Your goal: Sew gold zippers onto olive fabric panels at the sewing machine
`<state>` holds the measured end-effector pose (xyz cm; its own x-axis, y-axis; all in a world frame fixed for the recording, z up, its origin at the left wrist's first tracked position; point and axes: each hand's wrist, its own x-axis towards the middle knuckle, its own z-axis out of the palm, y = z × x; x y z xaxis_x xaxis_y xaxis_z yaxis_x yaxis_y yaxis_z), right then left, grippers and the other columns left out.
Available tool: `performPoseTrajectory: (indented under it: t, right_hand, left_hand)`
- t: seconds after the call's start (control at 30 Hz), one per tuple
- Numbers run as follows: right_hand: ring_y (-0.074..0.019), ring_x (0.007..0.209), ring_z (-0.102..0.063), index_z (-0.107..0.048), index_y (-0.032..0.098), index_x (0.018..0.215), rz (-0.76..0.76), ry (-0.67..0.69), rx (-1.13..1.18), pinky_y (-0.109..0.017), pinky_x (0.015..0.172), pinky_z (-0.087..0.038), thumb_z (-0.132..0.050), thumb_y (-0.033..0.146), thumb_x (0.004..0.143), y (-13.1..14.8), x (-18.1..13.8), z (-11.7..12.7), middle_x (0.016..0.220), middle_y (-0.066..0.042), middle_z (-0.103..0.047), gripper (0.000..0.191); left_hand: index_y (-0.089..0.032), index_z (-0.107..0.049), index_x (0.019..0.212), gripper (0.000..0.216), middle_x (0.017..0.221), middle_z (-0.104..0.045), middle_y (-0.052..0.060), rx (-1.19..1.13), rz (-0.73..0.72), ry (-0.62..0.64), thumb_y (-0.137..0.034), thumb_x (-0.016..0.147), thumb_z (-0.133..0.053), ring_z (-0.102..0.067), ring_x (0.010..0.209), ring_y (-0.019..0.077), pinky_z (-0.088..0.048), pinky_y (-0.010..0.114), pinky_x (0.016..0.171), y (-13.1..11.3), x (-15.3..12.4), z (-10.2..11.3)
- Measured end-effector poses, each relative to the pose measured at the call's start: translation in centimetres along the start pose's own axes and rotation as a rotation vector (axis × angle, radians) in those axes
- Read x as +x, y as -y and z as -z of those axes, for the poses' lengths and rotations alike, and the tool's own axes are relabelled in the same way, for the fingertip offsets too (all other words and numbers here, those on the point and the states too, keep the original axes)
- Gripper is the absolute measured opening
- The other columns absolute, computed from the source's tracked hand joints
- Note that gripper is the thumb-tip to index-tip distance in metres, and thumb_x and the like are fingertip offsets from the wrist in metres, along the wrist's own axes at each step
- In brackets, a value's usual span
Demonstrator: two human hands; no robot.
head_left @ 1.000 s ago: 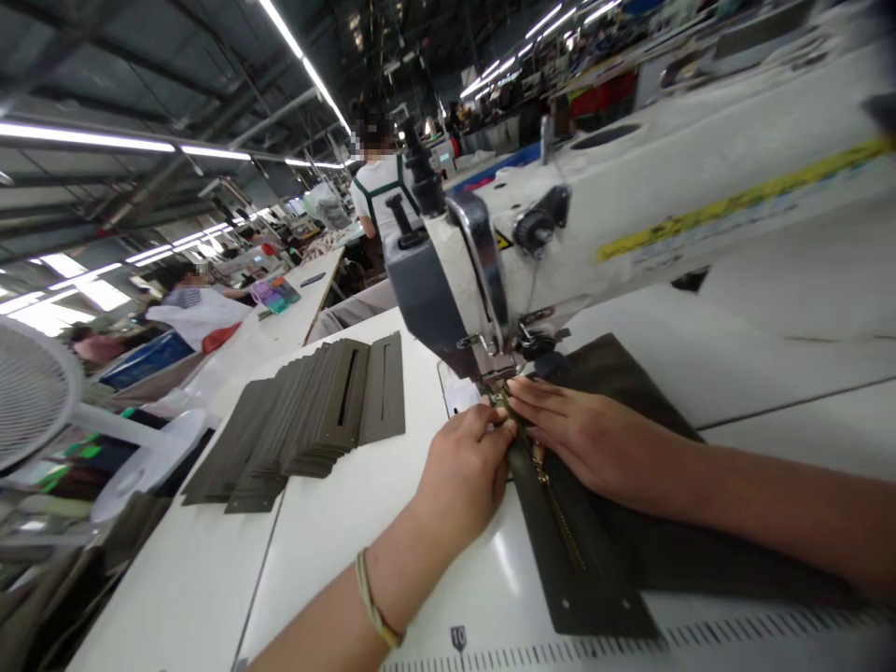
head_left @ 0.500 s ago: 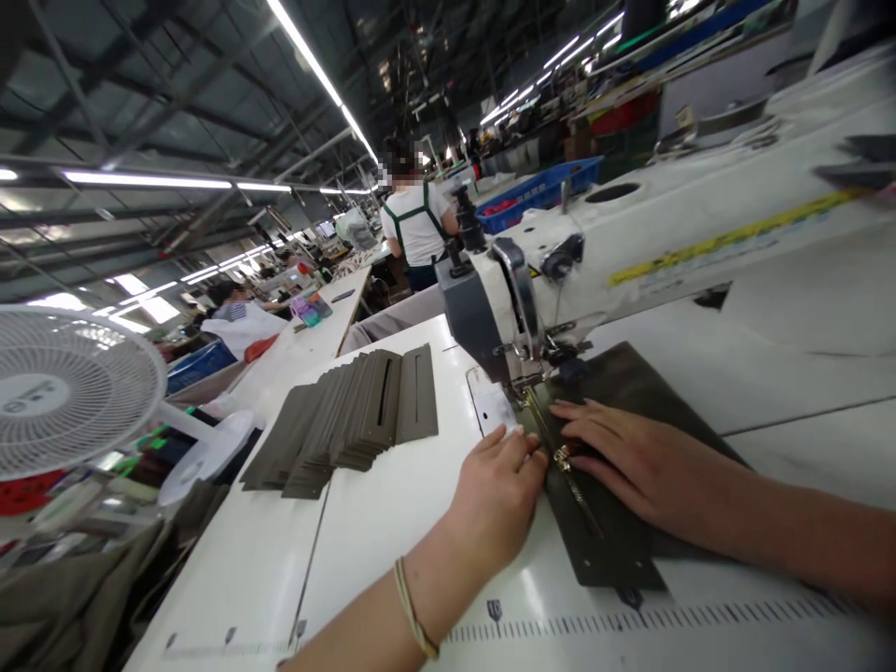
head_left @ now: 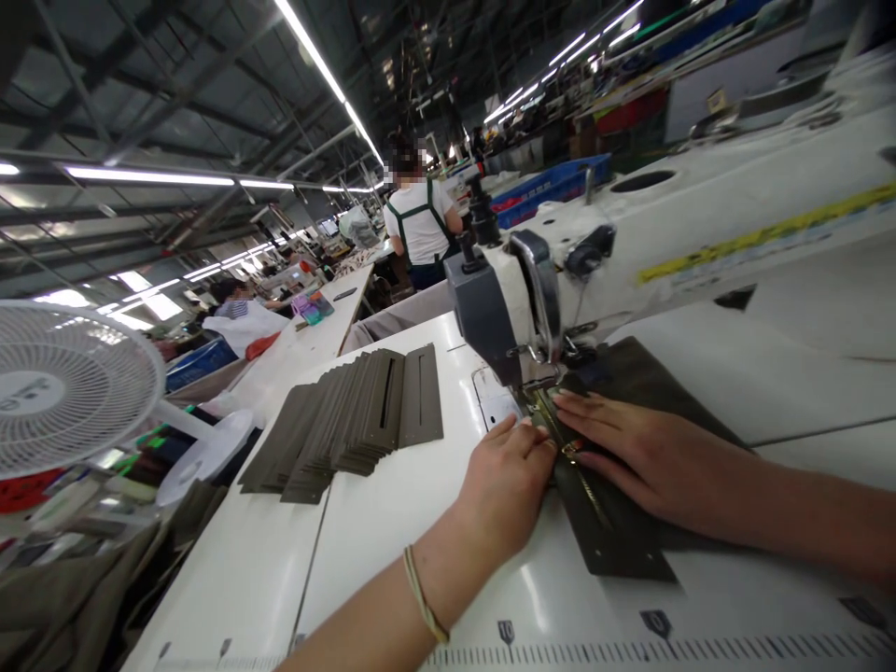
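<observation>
A dark olive fabric panel [head_left: 624, 551] lies under the head of a white sewing machine [head_left: 483, 313], its near end toward me. Along the panel runs a brass zipper [head_left: 594, 493] with its slider [head_left: 569, 452] between my hands. My left hand [head_left: 502, 490] is closed, its curled fingers gripping the panel's left edge beside the zipper. On the panel's right side, my right hand [head_left: 648, 457] rests with fingers stretched out flat, the tips near the presser foot. The far part of the zipper passes beneath the needle area, where details are hidden.
Left of the machine lies a fanned stack of olive slotted panels [head_left: 350, 411]. A white fan [head_left: 70, 392] stands at the left edge. Ruler marks [head_left: 560, 649] run along the table's front. A person [head_left: 420, 224] stands farther back near a blue crate [head_left: 553, 191].
The view has shifted slightly, so the machine appears farther right. The zipper slider sits a little closer to the machine head. Both hands keep much the same pose on the panel.
</observation>
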<state>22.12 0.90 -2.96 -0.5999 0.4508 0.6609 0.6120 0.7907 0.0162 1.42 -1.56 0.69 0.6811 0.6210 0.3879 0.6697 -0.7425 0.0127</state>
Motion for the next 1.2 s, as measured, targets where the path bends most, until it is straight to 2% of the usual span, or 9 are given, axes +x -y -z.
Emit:
performPoseTrajectory:
  t: [0.2,0.47,0.57,0.67,0.77,0.9,1.07,1.2]
  right_hand:
    - [-0.0259,0.108,-0.066,-0.059,0.004,0.121,-0.024,-0.022,0.051,-0.042,0.094,-0.055,-0.044,0.019,0.094,-0.6,0.8,-0.4,0.119,-0.019,-0.067,0.034]
    - [-0.0239,0.088,-0.069,-0.061,0.009,0.110,-0.013,-0.016,0.084,-0.036,0.078,-0.059,-0.042,0.020,0.095,-1.7,2.0,-0.7,0.101,-0.015,-0.072,0.026]
    - [-0.0245,0.099,-0.067,-0.060,0.010,0.117,0.041,-0.038,0.033,-0.038,0.083,-0.058,-0.044,0.024,0.094,-0.3,1.1,0.9,0.111,-0.014,-0.070,0.031]
    - [-0.0259,0.108,-0.063,-0.059,0.011,0.125,0.098,-0.040,-0.043,-0.039,0.087,-0.057,-0.048,0.034,0.091,1.8,-0.4,2.6,0.123,-0.013,-0.066,0.042]
    - [-0.0242,0.104,-0.065,-0.064,0.009,0.116,0.170,-0.053,-0.125,-0.036,0.086,-0.057,-0.042,0.017,0.087,3.0,-1.0,2.7,0.117,-0.013,-0.069,0.037]
    - [-0.0199,0.089,-0.070,-0.071,0.010,0.096,0.249,-0.114,-0.174,-0.030,0.078,-0.059,-0.034,-0.003,0.081,2.7,-0.5,1.4,0.097,-0.012,-0.074,0.042]
    - [-0.0201,0.092,-0.070,-0.073,0.011,0.101,0.190,-0.076,-0.012,-0.032,0.080,-0.061,-0.035,-0.005,0.079,2.2,-0.7,0.8,0.101,-0.013,-0.074,0.047]
    - [-0.0188,0.091,-0.071,-0.073,0.013,0.102,0.208,-0.065,-0.013,-0.029,0.080,-0.061,-0.037,-0.005,0.079,2.2,-0.6,1.1,0.101,-0.012,-0.074,0.047]
  left_hand:
    - [-0.014,-0.063,0.096,0.013,0.098,-0.066,0.010,-0.005,0.022,0.013,-0.014,0.094,-0.050,-0.064,0.094,0.0234,-0.058,0.039,0.089,0.9,0.6,-0.4]
    - [-0.014,-0.063,0.088,0.011,0.090,-0.063,0.010,-0.004,0.064,0.065,-0.012,0.090,-0.052,-0.062,0.087,0.0231,-0.059,0.039,0.080,2.0,1.5,-0.7]
    - [-0.012,-0.063,0.091,0.011,0.090,-0.063,0.012,-0.016,0.055,0.052,-0.014,0.086,-0.054,-0.063,0.086,0.0243,-0.059,0.041,0.083,1.4,1.1,-0.3]
    - [-0.010,-0.064,0.100,0.019,0.097,-0.066,0.013,-0.077,0.023,-0.027,-0.014,0.085,-0.054,-0.064,0.094,0.0244,-0.057,0.041,0.091,0.5,0.2,-0.1]
    - [-0.010,-0.065,0.101,0.020,0.101,-0.068,0.012,-0.117,0.036,-0.100,-0.012,0.085,-0.054,-0.065,0.098,0.0236,-0.056,0.038,0.094,-0.2,-0.6,-0.2]
    - [-0.013,-0.066,0.101,0.018,0.106,-0.069,0.012,-0.094,0.089,-0.097,-0.012,0.087,-0.055,-0.067,0.102,0.0243,-0.056,0.042,0.096,-0.7,-0.9,-0.7]
    - [-0.013,-0.067,0.100,0.017,0.106,-0.071,0.010,-0.058,0.057,-0.133,-0.014,0.093,-0.053,-0.068,0.100,0.0239,-0.056,0.041,0.097,-0.7,-0.9,-1.0]
    - [-0.011,-0.066,0.102,0.016,0.106,-0.071,0.011,-0.061,0.031,-0.123,-0.012,0.092,-0.053,-0.068,0.102,0.0244,-0.055,0.040,0.098,-0.5,-0.7,-1.0]
